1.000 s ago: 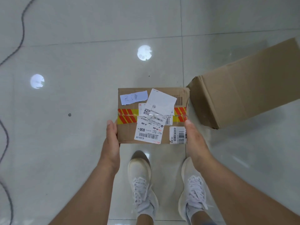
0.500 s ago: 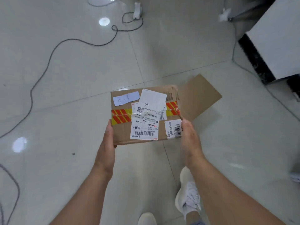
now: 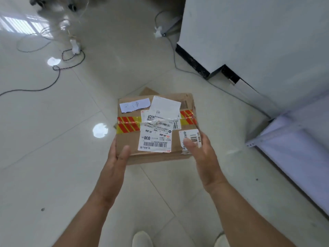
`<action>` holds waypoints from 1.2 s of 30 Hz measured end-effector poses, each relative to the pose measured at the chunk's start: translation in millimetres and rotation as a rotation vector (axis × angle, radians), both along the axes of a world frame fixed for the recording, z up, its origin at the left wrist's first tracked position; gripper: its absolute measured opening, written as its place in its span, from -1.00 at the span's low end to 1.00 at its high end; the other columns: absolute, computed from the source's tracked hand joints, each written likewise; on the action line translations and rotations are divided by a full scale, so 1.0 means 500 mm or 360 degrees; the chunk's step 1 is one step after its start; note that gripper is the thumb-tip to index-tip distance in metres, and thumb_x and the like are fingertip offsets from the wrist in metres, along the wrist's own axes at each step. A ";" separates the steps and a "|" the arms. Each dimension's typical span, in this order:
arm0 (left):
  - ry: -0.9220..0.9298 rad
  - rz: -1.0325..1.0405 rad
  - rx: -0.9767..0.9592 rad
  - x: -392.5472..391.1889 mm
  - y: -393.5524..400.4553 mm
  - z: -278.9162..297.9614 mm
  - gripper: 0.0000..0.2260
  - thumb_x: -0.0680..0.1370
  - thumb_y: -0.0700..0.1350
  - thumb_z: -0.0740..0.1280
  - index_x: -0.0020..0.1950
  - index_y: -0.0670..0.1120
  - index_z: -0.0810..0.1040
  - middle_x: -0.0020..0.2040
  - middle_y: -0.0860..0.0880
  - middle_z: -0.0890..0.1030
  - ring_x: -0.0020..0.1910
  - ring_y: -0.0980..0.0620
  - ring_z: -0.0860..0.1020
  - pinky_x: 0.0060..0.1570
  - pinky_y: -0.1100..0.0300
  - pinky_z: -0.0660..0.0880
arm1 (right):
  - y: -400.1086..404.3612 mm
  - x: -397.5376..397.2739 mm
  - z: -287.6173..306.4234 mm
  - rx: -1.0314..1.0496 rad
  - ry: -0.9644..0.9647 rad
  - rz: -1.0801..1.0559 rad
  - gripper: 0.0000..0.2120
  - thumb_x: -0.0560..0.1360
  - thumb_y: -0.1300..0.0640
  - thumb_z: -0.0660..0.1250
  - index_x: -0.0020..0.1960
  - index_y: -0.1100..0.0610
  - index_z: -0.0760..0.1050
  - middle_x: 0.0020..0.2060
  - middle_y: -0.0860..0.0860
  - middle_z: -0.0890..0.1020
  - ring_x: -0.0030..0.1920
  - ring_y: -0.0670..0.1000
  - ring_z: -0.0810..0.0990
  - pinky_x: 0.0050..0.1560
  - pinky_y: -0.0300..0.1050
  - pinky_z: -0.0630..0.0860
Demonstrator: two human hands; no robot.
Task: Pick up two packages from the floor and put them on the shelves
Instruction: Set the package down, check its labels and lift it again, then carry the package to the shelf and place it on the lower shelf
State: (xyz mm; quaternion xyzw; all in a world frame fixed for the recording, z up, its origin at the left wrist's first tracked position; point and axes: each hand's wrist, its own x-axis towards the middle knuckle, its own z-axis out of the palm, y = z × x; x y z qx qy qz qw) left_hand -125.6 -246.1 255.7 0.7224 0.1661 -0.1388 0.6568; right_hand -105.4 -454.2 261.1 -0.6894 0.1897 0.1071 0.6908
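Gripped box (image 3: 156, 129) at mid-frame, left hand (image 3: 118, 155) and right hand (image 3: 199, 150) clamped on opposite near corners. Lay lower right of the frame: shelf (image 3: 293, 139), nearer the right hand.

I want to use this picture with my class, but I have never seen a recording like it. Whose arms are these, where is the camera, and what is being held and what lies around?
There is no machine here. The camera is worn on a person's head and looks forward and down, so the two bare arms reaching in from the bottom are the wearer's own. The left hand and right hand grip opposite sides of a cardboard package, held clear of the tiled floor. The package carries white shipping labels with barcodes and red-and-yellow striped tape. Behind it peeks a corner of more cardboard. Dark cables trail across the floor. At the right edge stands a pale metal shelf. The tips of white shoes show at the bottom.
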 end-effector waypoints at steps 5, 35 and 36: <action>-0.0008 -0.0488 0.0024 0.020 -0.187 0.068 -0.08 0.19 0.18 0.44 0.51 0.17 0.14 0.26 0.20 0.56 0.22 0.28 0.51 0.29 0.14 0.42 | -0.220 -0.075 0.068 -0.0099 0.0008 -0.0125 -0.15 0.20 0.11 0.48 0.43 -0.02 0.21 0.11 -0.13 0.60 0.05 -0.24 0.60 -0.03 -0.34 0.54; -0.0656 -0.1679 -0.0024 0.057 -1.175 0.335 -0.36 0.40 -0.35 0.37 0.40 0.07 0.32 0.16 0.12 0.60 0.12 0.20 0.57 -0.05 0.37 0.52 | -1.034 -0.348 0.366 -0.0437 -0.0395 -0.1062 -0.44 0.26 0.53 0.40 0.21 0.23 0.44 -0.14 -0.10 0.71 -0.21 -0.24 0.66 -0.34 -0.42 0.52; -0.0675 -0.1678 -0.0001 0.063 -1.198 0.331 -0.37 0.41 -0.37 0.35 0.41 0.04 0.33 0.17 0.09 0.60 0.13 0.15 0.57 -0.08 0.38 0.52 | -1.057 -0.342 0.354 -0.0451 -0.0378 -0.1121 -0.43 0.28 0.51 0.41 0.25 0.24 0.41 -0.06 -0.02 0.68 -0.19 -0.22 0.64 -0.34 -0.43 0.51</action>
